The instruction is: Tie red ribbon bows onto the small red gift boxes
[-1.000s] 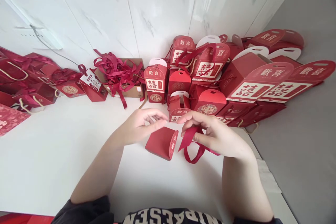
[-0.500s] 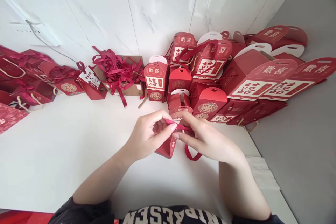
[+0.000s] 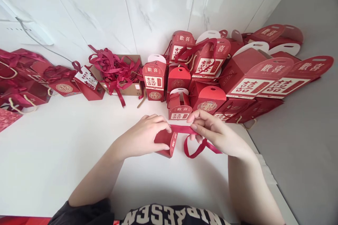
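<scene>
Ribbon (image 3: 182, 129) runs taut between the hands. The left hand (image 3: 142, 135) curls around a folded red carton (image 3: 164, 143), its fingers closed over the top, while the right hand (image 3: 212, 132) pinches the ribbon between thumb and fingers, a loop (image 3: 194, 150) drooping below. Fitting this ribbon to the carton looks like the step in hand; the next move calls for seating its end, hidden at the left fingers. The carton sits under the left hand on the white surface (image 3: 52, 147), with red gift boxes (image 3: 208, 98) crowded just ahead.
</scene>
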Action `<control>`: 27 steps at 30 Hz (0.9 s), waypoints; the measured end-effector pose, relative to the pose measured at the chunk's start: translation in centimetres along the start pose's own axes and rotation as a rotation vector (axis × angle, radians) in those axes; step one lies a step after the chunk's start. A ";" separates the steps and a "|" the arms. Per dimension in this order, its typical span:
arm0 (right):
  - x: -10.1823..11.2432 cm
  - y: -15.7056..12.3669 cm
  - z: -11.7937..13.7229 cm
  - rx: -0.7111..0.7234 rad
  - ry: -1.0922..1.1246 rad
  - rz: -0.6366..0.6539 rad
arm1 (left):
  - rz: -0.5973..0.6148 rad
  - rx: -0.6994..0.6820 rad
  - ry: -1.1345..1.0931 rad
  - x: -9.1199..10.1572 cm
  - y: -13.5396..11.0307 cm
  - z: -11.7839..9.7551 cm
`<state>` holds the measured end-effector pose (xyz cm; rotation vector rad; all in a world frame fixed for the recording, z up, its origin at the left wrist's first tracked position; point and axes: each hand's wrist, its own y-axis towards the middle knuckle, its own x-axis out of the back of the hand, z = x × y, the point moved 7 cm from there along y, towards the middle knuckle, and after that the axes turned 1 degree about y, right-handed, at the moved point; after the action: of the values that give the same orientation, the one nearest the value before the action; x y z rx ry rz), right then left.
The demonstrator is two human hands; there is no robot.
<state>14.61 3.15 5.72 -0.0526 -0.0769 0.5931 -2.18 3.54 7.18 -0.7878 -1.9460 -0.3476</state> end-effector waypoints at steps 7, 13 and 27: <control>-0.9 -2.0 -4.4 -0.104 0.175 0.018 | 0.039 -0.001 0.024 -0.7 0.4 0.5; -1.1 -2.7 -6.1 -0.092 0.224 -0.021 | 0.051 0.003 -0.008 -0.7 0.5 0.5; -0.7 -2.0 -6.0 -0.009 0.242 -0.124 | 0.047 -0.018 -0.033 -0.8 0.6 0.2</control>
<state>15.71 0.90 -0.20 -0.1268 0.1509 0.4586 -1.73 3.79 6.35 -0.8544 -1.9538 -0.3261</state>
